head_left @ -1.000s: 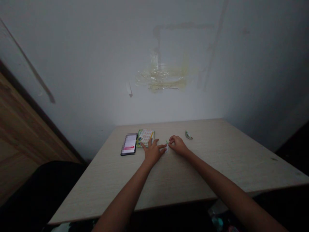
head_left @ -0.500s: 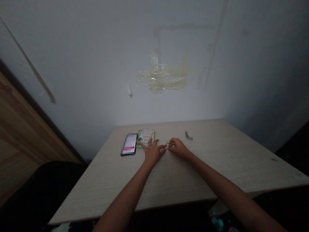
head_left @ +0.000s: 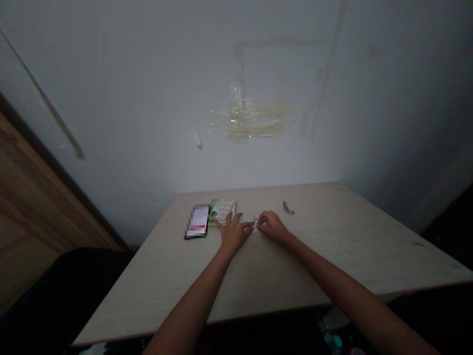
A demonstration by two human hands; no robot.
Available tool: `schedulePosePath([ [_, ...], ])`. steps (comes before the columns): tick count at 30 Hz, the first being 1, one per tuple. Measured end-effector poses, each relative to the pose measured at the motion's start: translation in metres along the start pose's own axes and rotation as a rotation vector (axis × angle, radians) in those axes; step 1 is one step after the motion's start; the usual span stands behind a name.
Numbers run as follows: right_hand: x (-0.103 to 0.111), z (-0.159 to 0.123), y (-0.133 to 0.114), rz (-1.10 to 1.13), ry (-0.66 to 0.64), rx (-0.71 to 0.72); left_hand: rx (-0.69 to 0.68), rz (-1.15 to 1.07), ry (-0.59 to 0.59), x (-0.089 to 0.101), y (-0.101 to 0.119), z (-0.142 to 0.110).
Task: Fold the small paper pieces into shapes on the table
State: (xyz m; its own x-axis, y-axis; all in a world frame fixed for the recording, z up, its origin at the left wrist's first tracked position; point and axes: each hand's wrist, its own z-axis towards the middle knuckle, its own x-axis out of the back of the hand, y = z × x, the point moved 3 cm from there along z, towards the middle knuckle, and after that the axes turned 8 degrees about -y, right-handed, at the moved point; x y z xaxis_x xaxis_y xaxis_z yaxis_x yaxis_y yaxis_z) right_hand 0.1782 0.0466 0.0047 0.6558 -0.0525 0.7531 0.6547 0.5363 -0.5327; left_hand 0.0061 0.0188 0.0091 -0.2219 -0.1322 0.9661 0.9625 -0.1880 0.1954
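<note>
A small white piece with green marks (head_left: 254, 226), paper- or wrapper-like, lies at the middle of the table between my hands. Its left edge is at the thumb and index finger of my left hand (head_left: 234, 234), whose other fingers are spread close to the folded printed paper packet (head_left: 222, 209). From the right, my right hand (head_left: 273, 227) pinches the same piece, its fingers bent together. The fingertips hide part of the piece, so its exact kind is unclear.
Left of the packet lies a phone (head_left: 197, 222) with a lit, blurred screen. A small crumpled wrapper (head_left: 288, 207) rests on the light wooden table (head_left: 266, 276), right of my hands. The wall (head_left: 314, 162) with strips of clear tape (head_left: 254, 121) stands behind.
Both hands stay nearly in place. A little more of the small piece shows between the fingertips.
</note>
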Motion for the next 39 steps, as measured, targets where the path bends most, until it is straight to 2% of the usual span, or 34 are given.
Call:
schedulePosePath([
  [7, 0.003, -0.004, -0.002, 0.042, -0.062, -0.008, -0.016, 0.006, 0.038, -0.002, -0.001, 0.001],
  [13, 0.006, -0.006, -0.006, 0.117, -0.1, -0.005, -0.007, -0.003, 0.02, -0.002, 0.0, 0.001],
  [22, 0.003, -0.006, -0.007, 0.161, -0.03, -0.019, 0.009, 0.009, 0.059, 0.007, 0.006, -0.004],
  [28, 0.001, -0.004, -0.005, 0.101, -0.001, -0.01, -0.021, 0.013, 0.089, 0.011, 0.006, -0.003],
  [39, 0.002, -0.008, -0.007, 0.054, 0.006, 0.0, 0.023, -0.049, 0.046, 0.01, 0.004, -0.002],
])
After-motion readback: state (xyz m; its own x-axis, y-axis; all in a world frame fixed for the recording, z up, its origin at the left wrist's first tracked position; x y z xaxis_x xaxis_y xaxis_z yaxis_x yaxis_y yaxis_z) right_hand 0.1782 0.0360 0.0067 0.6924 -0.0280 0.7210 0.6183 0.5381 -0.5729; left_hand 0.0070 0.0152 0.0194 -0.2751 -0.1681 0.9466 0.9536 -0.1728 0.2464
